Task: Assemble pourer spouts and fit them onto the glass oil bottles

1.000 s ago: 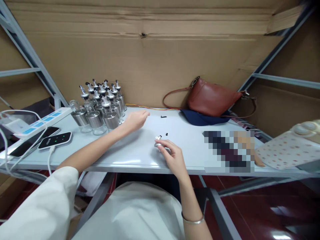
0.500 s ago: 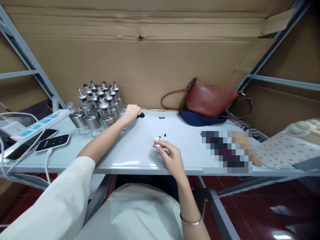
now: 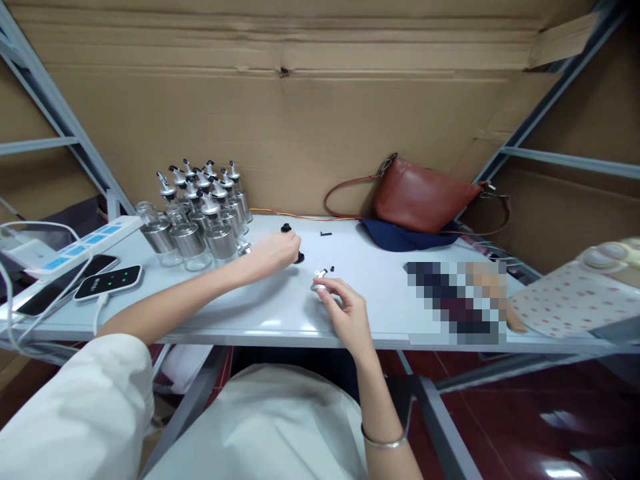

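Observation:
My right hand [image 3: 345, 310] rests on the pale table [image 3: 280, 310] with its fingertips pinched round a small silver pourer cap [image 3: 319, 279]. My left hand [image 3: 273, 250] is curled over the table a little to the left, its fingers closed on a small black part [image 3: 299, 257] that shows at the fingertips. Another black ring-shaped part [image 3: 285, 228] lies just beyond that hand. Two tiny black pieces [image 3: 327, 233] sit further back. A cluster of glass-and-steel bottles [image 3: 203, 217] with silver pourers stands at the back left.
A brown leather bag [image 3: 425, 197] on blue cloth lies at the back right. A power strip [image 3: 80, 243], phone [image 3: 60, 283] and a black device [image 3: 110, 281] with cables sit at the left edge. Spotted fabric [image 3: 575, 300] covers the right. Cardboard walls the back.
My left hand reached back beside the bottles, then came forward and right with a small black part. The right hand stayed put on the silver cap.

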The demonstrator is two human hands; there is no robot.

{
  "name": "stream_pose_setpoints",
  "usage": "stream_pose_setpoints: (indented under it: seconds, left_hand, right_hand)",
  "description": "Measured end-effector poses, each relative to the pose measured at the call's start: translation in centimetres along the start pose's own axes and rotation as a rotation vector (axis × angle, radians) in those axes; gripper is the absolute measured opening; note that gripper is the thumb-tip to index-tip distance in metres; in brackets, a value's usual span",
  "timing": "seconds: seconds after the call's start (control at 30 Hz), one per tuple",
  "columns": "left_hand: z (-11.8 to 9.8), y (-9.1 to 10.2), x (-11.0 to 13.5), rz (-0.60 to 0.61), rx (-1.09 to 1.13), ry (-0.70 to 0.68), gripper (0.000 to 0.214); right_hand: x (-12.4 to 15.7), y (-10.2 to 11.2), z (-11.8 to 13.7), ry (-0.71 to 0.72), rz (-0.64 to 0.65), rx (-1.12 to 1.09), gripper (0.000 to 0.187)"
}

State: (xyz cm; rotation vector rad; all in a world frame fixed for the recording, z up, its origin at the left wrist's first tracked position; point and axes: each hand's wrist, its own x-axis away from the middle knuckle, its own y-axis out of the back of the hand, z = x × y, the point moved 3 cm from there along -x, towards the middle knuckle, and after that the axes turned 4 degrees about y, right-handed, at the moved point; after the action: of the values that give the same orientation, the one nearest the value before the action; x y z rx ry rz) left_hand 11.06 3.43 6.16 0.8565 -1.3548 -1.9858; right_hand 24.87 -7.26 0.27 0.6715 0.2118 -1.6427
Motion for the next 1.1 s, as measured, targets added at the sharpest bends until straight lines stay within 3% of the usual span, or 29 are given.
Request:
stream_pose_setpoints:
  seconds: [0.1, 0.2, 0.4, 0.67, 0.77, 0.9, 1.1]
  left_hand:
    - [-1.6, 0.3, 2.7, -0.04, -0.006, -0.139, 0.021]
    - [-2.2, -0.2, 4.0, -0.062, -0.001, -0.223, 0.018]
    - [-2.2, -0.4, 3.9, 0.042, 0.096, -0.309, 0.018]
    - [-0.7, -0.4, 3.7, 0.199, 0.49, -0.432, 0.022]
    - [-0.4, -1.1, 3.6, 0.208, 0.586, -0.437, 0.021]
    - [-0.5, -1.5, 3.8, 0.118, 0.772, -0.399, 0.018]
    - [-1.8, -2.6, 4.7, 0.052, 1.416, -0.146, 0.023]
  right_hand:
    - [0.0, 0.0, -0.1, -0.005, -0.012, 0.004, 0.019]
    - [0.0, 0.0, -0.1, -0.007, -0.013, 0.008, 0.019]
    - [0.1, 0.1, -0.3, -0.018, -0.022, 0.024, 0.02]
    - [0.3, 0.2, -0.5, -0.041, -0.068, -0.035, 0.021]
    - [0.4, 0.3, -0.8, -0.078, -0.131, -0.084, 0.021]
    - [0.3, 0.6, -0.9, -0.059, -0.209, -0.089, 0.021]
    - [0.3, 0.6, -1.1, -0.048, -0.26, -0.1, 0.025]
